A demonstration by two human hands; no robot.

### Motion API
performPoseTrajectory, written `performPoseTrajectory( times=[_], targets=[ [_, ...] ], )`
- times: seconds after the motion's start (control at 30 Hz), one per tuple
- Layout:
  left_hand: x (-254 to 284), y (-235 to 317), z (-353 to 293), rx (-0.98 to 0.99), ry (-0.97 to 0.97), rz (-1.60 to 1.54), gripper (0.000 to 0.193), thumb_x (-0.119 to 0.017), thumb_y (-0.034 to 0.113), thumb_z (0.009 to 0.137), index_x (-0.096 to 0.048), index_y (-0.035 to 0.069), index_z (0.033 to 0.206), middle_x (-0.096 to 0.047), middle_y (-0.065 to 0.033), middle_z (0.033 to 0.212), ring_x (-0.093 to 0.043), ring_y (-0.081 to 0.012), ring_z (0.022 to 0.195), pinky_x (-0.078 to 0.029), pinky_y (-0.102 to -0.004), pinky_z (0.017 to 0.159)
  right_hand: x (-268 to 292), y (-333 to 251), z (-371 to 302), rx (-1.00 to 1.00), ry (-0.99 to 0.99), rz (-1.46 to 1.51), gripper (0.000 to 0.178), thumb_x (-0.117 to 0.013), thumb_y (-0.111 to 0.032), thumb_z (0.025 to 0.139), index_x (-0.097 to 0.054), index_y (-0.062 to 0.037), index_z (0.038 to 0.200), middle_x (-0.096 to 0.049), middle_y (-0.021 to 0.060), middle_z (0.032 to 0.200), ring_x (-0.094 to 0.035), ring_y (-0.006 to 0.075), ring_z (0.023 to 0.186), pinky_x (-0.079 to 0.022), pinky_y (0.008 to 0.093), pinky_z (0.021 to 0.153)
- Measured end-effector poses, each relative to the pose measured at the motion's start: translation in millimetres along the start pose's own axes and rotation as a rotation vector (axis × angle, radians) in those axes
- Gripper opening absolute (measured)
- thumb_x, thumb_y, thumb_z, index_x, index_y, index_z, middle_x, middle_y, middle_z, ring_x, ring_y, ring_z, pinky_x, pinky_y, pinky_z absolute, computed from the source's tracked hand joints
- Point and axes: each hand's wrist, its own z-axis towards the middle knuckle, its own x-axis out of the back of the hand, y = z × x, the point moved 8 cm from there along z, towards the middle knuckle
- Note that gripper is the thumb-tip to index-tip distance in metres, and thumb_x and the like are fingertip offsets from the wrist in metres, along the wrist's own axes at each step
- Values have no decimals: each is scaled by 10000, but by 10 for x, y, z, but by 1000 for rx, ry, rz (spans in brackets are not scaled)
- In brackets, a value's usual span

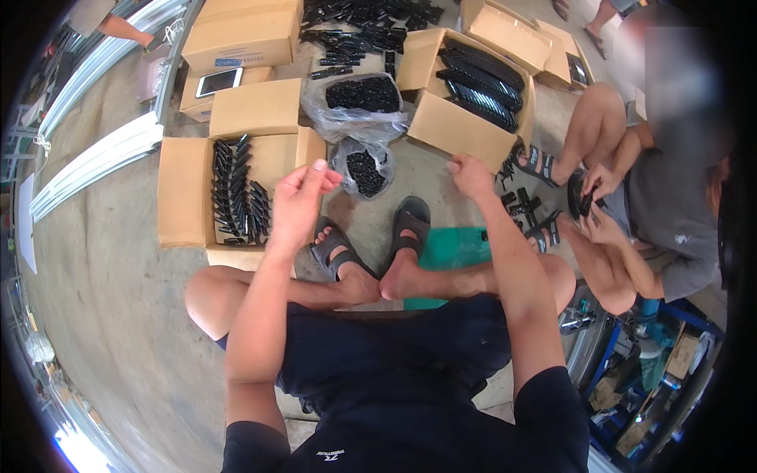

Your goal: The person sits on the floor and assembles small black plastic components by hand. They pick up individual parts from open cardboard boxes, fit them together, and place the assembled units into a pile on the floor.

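Note:
My left hand (300,201) hovers beside an open cardboard box (185,193) in which black parts (229,189) lie in rows. Its fingers are curled in toward the thumb, and anything between them is too small to make out. To the right, my right hand (473,177) is closed near the front flap of another open carton (461,130), which holds long black ribbed pieces (481,83). Whatever that hand may hold is hidden. Between the two hands a small clear bag (364,172) of little black pieces sits on the floor, with a larger bag (361,96) of black pieces behind it.
Loose black parts (371,27) are heaped at the back. A white tablet (219,81) rests on a box at the back left. Under my right leg lies a green sheet (453,248). At right, a seated co-worker's hands (603,205) hold a black piece. Long white profiles (102,158) lie far left.

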Motion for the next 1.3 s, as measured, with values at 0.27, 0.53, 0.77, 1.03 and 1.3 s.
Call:
performPoseTrajectory(
  times=[0.27, 0.53, 0.77, 1.03, 1.3],
  targets=[
    [-358, -423, 15, 61, -74, 165, 190, -663, 199, 1027, -713, 20, 986, -673, 20, 797, -576, -36, 735, -478, -231, 667, -70, -1786, 808, 463, 263, 45, 214, -660, -253, 948, -722, -74, 1048, -704, 162, 1096, -645, 369, 1086, -540, 490, 916],
    [-534, -263, 137, 7, -123, 248, 194, -662, 201, 1035, -721, 17, 1023, -675, 22, 787, -532, -27, 638, -427, -212, 553, -507, -2049, 1686, 472, 327, -349, 232, -531, -191, 958, -723, -118, 1066, -657, 115, 1097, -627, 303, 1100, -552, 438, 880],
    [-658, -320, 314, 119, -188, 213, 176, -662, 179, 1036, -727, 16, 1041, -723, -4, 894, -626, -59, 840, -508, -243, 762, -318, -2092, 1575, 632, 434, -134, 151, -657, -193, 866, -723, -108, 972, -651, 109, 1002, -631, 299, 1014, -541, 435, 842],
    [-575, -359, 399, 51, -171, 298, 171, -682, 179, 1009, -705, 12, 1035, -711, -42, 876, -642, -86, 798, -521, -268, 719, 679, -987, 1919, 350, 393, -386, 240, -578, -138, 910, -746, -129, 1081, -694, 119, 1111, -678, 323, 1028, -574, 452, 890],
    [266, -345, 578, 129, 164, 418, 228, -690, 251, 998, -721, 26, 1015, -660, -27, 693, -614, -79, 661, -495, -283, 600, 506, -680, 2061, 533, -12, -543, 208, -610, -54, 930, -684, -74, 1124, -673, 161, 1144, -680, 373, 1052, -560, 480, 868]
  ],
)
